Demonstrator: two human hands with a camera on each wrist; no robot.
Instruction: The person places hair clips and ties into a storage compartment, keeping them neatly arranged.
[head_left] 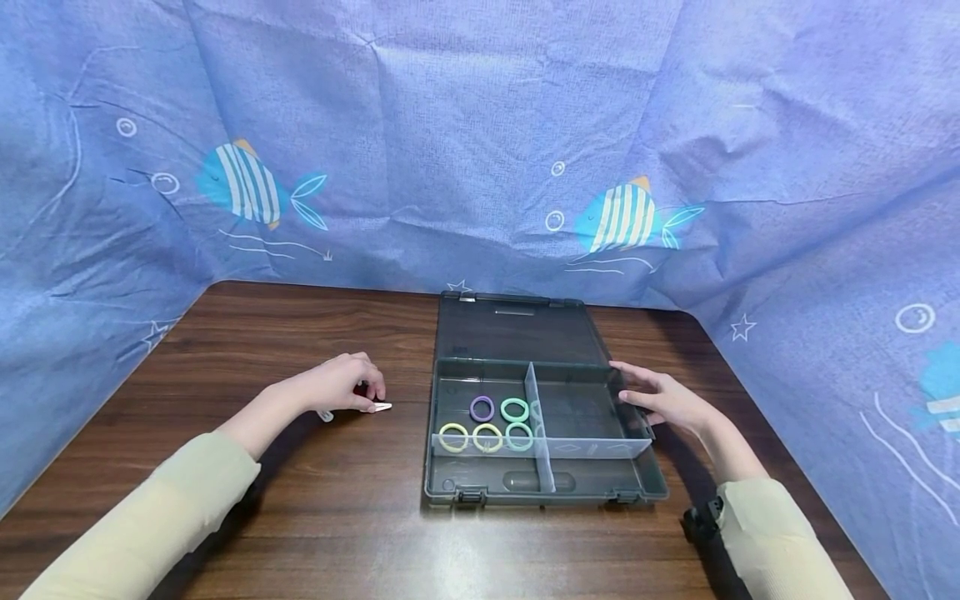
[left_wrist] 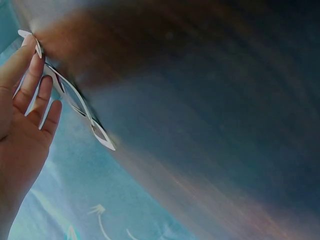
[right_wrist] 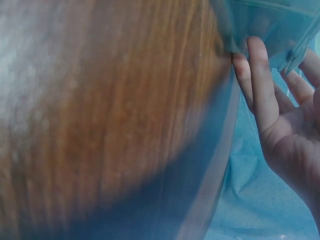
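My left hand [head_left: 339, 385] pinches a small white clip [head_left: 382, 407] between thumb and index finger, low over the table left of the box. In the left wrist view, the pinched clip [left_wrist: 38, 48] shows at the fingertips, with more white clips [left_wrist: 104, 136] lying beside the other fingers. Part of another white clip [head_left: 325, 416] is visible under the hand in the head view. My right hand [head_left: 671, 402] touches the right rim of the dark transparent box [head_left: 546, 498], its fingers mostly extended. The right wrist view shows that hand [right_wrist: 287, 117] against the box's side.
The box lies with its lid [head_left: 517, 329] folded back, and dividers [head_left: 592, 448] split it. A purple ring [head_left: 482, 408], yellow rings [head_left: 453, 437] and green rings [head_left: 514, 410] lie in its left part. A patterned blue cloth [head_left: 465, 150] hangs around the wooden table [head_left: 337, 517].
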